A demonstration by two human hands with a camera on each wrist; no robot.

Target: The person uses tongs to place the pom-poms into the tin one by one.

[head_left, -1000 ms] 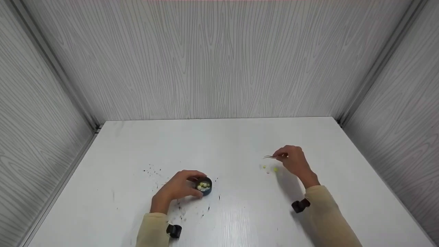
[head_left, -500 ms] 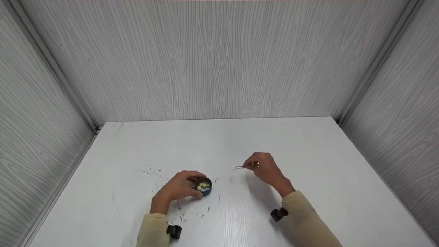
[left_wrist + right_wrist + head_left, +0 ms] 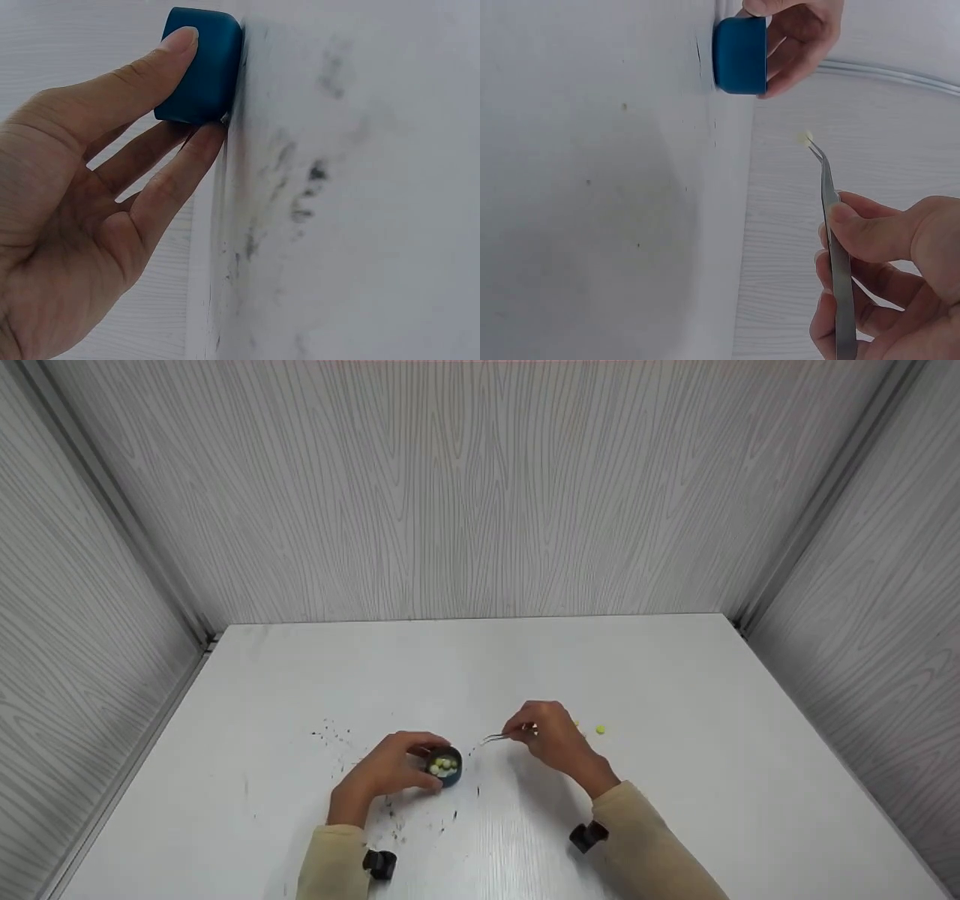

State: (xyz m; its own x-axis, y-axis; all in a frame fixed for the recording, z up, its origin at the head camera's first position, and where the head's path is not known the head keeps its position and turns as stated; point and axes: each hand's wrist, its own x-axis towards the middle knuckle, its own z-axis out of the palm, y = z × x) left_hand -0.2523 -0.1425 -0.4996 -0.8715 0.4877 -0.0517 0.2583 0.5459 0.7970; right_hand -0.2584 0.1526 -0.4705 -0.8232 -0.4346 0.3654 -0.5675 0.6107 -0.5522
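Note:
My left hand (image 3: 394, 769) grips a small blue cup (image 3: 202, 67) on the table, thumb on one side and fingers on the other. Several pale yellow and white beads (image 3: 444, 765) lie inside it in the head view. Between thumb and fingers my right hand (image 3: 551, 739) pinches a pair of bent-tip metal tweezers (image 3: 838, 277). At the tweezers' tips is a small pale yellow bead (image 3: 805, 139). The tips point left toward the cup, a short gap to its right and above the table.
A bright yellow bead (image 3: 600, 729) and paler ones lie on the white table (image 3: 480, 667), right of my right hand. Dark specks and smudges mark the table around the cup. Grey wood-grain walls (image 3: 480, 487) enclose the back and sides.
My right hand has moved left with the tweezers, from over the loose beads to near the cup. My left hand and the cup have stayed in place.

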